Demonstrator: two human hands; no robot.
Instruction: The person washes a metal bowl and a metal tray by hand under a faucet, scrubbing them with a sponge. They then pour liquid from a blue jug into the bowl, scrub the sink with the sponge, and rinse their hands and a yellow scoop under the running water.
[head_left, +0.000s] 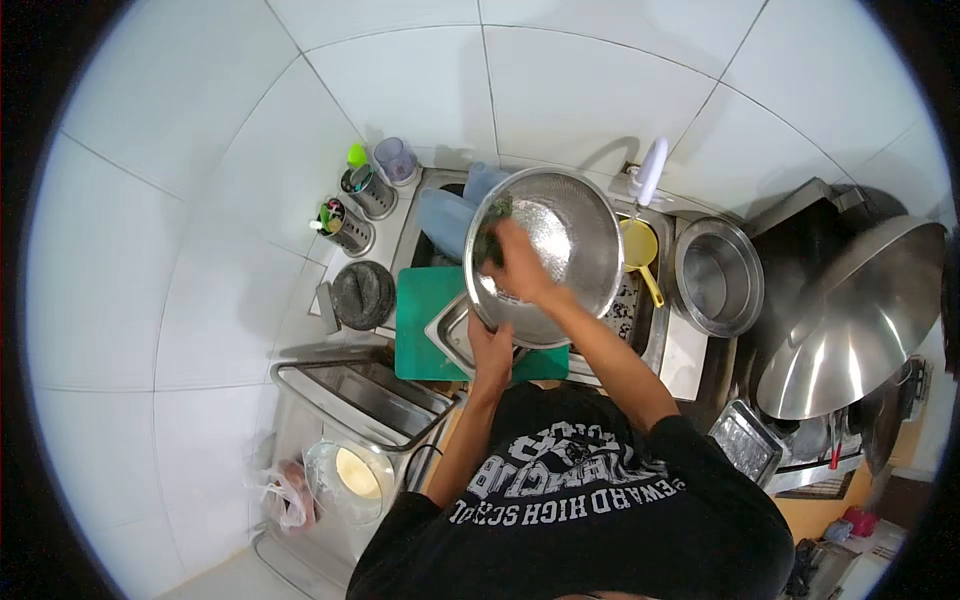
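Note:
A large steel colander (570, 225) is tilted over the sink (640, 320). My left hand (490, 352) grips its lower rim from beneath. Inside the bowl, my right hand (517, 262) presses on a clump of dark green leaves (489, 238) at the left side. Under the colander lie a steel tray (448, 332) and a green cutting board (425, 300).
A yellow ladle (642, 252) and a white tap (650, 170) are right of the colander, then a steel pot (716, 276) and a big wok lid (860, 320). On the left stand two utensil holders (356, 208), a dark round bowl (362, 293) and a dish rack (365, 395).

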